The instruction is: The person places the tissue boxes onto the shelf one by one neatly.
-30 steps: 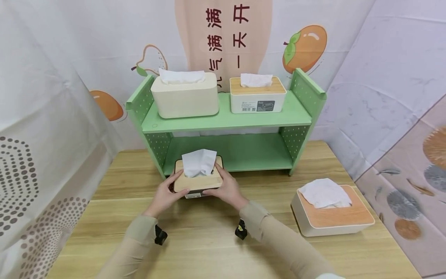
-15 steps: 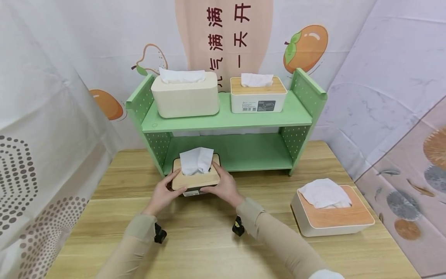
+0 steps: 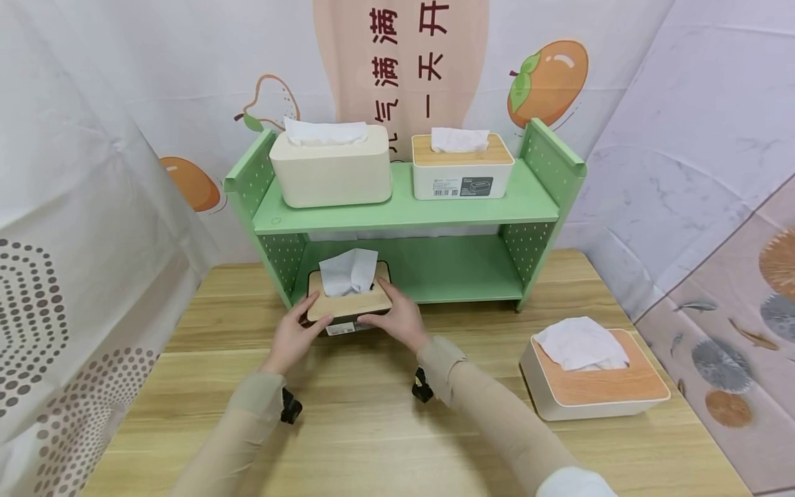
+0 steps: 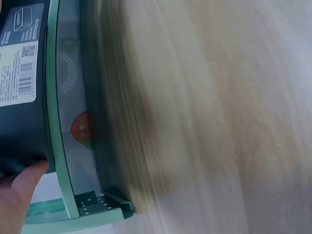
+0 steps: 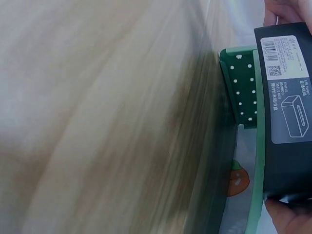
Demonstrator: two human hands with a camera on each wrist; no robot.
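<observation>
A black tissue box (image 3: 373,302) with a light wooden lid and a white tissue standing up from its slot is at the left front of the lower shelf (image 3: 453,273). My left hand (image 3: 295,337) grips its left end, the thumb on the front face. At the right end my right hand (image 3: 400,317) grips it too, thumb also in front. Both wrist views show the labelled front of the black tissue box (image 4: 22,117) (image 5: 287,165) level with the green shelf edge (image 5: 260,146). The underside contact is hard to make out.
On the green rack's upper shelf (image 3: 348,217) stand a cream tissue box (image 3: 332,172) and a white tissue box with a wooden lid (image 3: 462,176). Another white tissue box with an orange-brown lid (image 3: 602,379) rests on the wooden table (image 3: 360,442), to the right.
Both hands have carried the black tissue box slightly left and farther back, onto or over the lower shelf's front part. The other tissue boxes stay where they were.
</observation>
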